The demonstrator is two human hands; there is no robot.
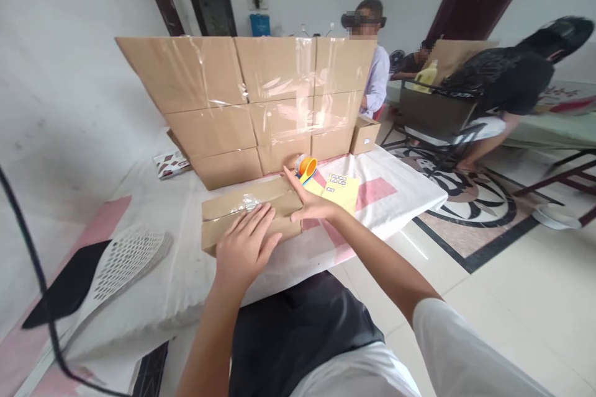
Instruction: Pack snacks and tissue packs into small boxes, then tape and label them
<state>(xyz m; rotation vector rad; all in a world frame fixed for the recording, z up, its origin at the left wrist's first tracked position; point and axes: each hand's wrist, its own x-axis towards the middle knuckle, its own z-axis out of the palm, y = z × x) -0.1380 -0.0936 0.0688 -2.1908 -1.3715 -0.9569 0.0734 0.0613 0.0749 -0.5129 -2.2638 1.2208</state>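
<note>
A flat cardboard box (246, 208) sealed with clear tape lies on the white cloth-covered table (153, 242) in front of me. My left hand (244, 248) rests flat on its near top, fingers stretched out. My right hand (311, 201) is open against the box's right end, fingers pointing toward an orange tape dispenser (306, 167). Yellow label sheets (342, 189) lie just right of that hand.
A wall of stacked taped cardboard boxes (261, 99) stands behind. A small box (364, 134) sits at its right end. A white fly swatter (123, 257) and black cable (28, 248) lie at left. Other people sit or bend at the back right near a chair (435, 115).
</note>
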